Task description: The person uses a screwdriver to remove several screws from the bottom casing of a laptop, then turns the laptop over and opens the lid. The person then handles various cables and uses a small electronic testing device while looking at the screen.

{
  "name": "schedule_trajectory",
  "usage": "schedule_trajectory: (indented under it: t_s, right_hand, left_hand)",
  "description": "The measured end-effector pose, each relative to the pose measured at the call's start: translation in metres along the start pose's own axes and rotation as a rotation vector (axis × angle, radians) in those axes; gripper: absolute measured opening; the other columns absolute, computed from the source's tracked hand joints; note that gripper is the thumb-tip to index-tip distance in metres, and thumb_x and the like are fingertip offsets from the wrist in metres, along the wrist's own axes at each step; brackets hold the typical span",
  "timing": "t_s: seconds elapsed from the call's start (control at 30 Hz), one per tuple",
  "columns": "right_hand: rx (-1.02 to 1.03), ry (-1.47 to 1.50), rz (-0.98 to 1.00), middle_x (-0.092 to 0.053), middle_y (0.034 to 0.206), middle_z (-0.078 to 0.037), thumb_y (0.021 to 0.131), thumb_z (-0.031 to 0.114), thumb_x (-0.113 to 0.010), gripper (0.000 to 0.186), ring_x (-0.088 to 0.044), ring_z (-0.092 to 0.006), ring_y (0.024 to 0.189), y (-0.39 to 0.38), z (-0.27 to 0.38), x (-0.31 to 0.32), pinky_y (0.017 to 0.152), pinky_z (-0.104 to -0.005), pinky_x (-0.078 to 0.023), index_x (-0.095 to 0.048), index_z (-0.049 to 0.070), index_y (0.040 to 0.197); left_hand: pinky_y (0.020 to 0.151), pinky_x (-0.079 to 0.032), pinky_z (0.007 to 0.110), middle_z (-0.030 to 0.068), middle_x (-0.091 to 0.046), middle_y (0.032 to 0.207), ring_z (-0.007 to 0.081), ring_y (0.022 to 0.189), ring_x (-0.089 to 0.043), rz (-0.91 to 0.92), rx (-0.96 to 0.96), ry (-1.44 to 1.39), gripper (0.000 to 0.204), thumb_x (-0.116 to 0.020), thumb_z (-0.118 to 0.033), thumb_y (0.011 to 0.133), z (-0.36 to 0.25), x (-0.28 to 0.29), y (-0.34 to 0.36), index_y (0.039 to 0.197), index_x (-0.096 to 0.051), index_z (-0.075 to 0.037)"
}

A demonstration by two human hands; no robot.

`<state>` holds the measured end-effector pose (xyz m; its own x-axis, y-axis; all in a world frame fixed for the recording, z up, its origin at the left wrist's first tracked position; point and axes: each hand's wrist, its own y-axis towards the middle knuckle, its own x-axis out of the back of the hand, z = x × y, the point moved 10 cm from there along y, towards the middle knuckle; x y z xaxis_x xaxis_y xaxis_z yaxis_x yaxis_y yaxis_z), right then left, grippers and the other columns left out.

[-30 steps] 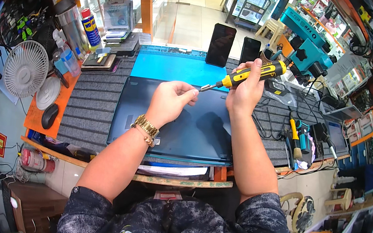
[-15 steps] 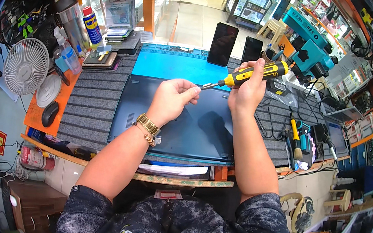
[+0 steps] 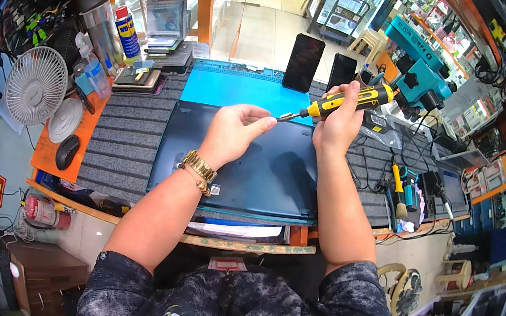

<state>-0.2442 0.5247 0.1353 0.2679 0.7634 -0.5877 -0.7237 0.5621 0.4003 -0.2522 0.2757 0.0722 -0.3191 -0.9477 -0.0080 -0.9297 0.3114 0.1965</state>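
Observation:
A dark blue laptop (image 3: pixel 264 172) lies bottom side up on the grey ribbed mat (image 3: pixel 123 136) in front of me. My right hand (image 3: pixel 339 121) grips a yellow and black screwdriver (image 3: pixel 348 100), held slanted with its tip pointing left and down. My left hand (image 3: pixel 237 131), with a gold watch on the wrist, hovers over the laptop's back edge; its fingertips are pinched together right at the screwdriver's tip. Whether a screw sits between the fingers is too small to tell.
A blue work mat (image 3: pixel 236 89) lies behind the laptop, with two dark phones (image 3: pixel 304 63) propped upright. A small white fan (image 3: pixel 35 86), a black mouse (image 3: pixel 66 152) and a spray can (image 3: pixel 128 32) stand at the left. Another screwdriver (image 3: pixel 397 188), cables and a teal machine (image 3: pixel 419 68) crowd the right.
Both hands have stayed almost in place; the left fingertips have closed in on the screwdriver's tip.

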Motion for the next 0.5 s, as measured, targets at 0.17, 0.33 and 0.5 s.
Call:
schedule_trajectory:
  t_s: [0.17, 0.33, 0.5]
  right_hand:
    - [0.211, -0.421, 0.094, -0.07, 0.095, -0.001, 0.116, 0.03, -0.076, 0.026, -0.065, -0.0097, 0.083, 0.017, -0.004, -0.01, 0.075, -0.0303, -0.054, -0.065, 0.007, 0.115]
    - [0.225, -0.464, 0.181, -0.071, 0.094, 0.0, 0.111, 0.027, -0.083, 0.026, -0.066, -0.0091, 0.083, 0.019, -0.028, -0.025, 0.077, -0.0286, -0.055, -0.067, 0.006, 0.112]
    - [0.213, -0.517, 0.271, -0.075, 0.09, 0.0, 0.105, 0.025, -0.089, 0.029, -0.067, -0.0089, 0.078, 0.008, -0.032, -0.052, 0.073, -0.0287, -0.055, -0.07, 0.003, 0.11]
  left_hand:
    - [0.125, -0.044, 0.059, 0.0223, -0.073, 0.153, 0.0397, 0.15, -0.062, -0.078, -0.143, 1.151, 0.059, -0.085, -0.049, 0.1, -0.025, 0.013, -0.017, 0.141, -0.08, -0.006]
    - [0.129, -0.03, 0.074, 0.0203, -0.063, 0.166, 0.0442, 0.16, -0.049, -0.029, 0.01, 1.222, 0.065, -0.08, -0.05, 0.102, -0.01, 0.02, -0.016, 0.156, -0.071, -0.014]
    - [0.129, -0.03, 0.075, 0.0189, -0.061, 0.168, 0.0442, 0.162, -0.046, 0.022, 0.058, 1.227, 0.067, -0.079, -0.05, 0.103, -0.008, 0.018, -0.018, 0.158, -0.069, -0.014]
